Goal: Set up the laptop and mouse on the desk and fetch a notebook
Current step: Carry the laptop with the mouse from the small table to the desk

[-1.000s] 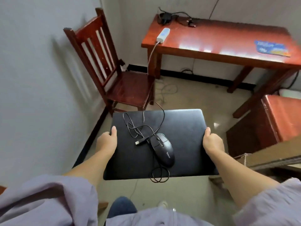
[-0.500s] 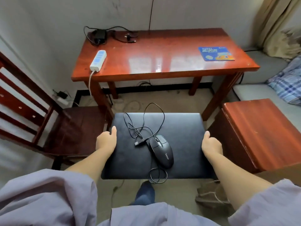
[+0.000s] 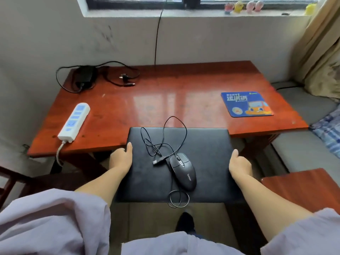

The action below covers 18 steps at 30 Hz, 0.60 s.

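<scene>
I hold a closed black laptop point(image 3: 206, 155) flat in the air, its far edge just over the front edge of the red wooden desk point(image 3: 165, 100). My left hand point(image 3: 121, 159) grips its left side and my right hand point(image 3: 239, 165) grips its right side. A black wired mouse point(image 3: 183, 171) rides on the lid, with its cable point(image 3: 161, 142) coiled loosely beside it and looping off the near edge. A blue mouse pad point(image 3: 246, 103) lies on the desk's right part. No notebook is in sight.
A white power strip point(image 3: 74, 121) lies at the desk's left front. A black charger with cables point(image 3: 86, 76) sits at the back left. A chair point(image 3: 11, 181) stands at the left, a wooden stool point(image 3: 303, 188) at the right, a bed point(image 3: 312, 135) beyond it.
I have turned towards the desk and come closer. The laptop with the mouse on it has moved forward until its far edge reaches over the desk's front edge. Both hands keep the same grip.
</scene>
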Available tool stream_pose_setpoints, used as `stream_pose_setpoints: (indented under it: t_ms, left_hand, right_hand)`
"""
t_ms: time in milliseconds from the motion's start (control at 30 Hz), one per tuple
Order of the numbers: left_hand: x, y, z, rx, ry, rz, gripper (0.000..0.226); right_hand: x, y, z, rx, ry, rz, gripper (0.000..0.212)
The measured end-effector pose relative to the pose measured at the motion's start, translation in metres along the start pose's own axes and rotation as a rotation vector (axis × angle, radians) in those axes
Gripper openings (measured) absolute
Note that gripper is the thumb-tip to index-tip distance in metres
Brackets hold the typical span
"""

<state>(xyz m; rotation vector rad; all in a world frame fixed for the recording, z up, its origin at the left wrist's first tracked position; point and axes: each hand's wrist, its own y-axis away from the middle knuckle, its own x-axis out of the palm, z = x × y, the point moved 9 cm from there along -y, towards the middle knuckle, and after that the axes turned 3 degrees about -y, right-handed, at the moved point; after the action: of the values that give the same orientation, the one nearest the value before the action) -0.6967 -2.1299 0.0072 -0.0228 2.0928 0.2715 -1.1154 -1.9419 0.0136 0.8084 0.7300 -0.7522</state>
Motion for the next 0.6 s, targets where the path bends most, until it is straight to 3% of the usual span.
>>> stream_pose_setpoints:
  t_ms: [300,600]
  left_hand:
    - [0.026,-0.12,-0.068,-0.155,0.048,-0.049,0.059]
    - [0.049,-0.258,-0.127,-0.161,0.009,0.008,0.057]
  right_hand:
    - [0.012,-0.155,0.131,-0.095,0.091,0.064,0.07]
    - [0.051,-0.262,0.223,-0.088,0.132,0.055,0.072]
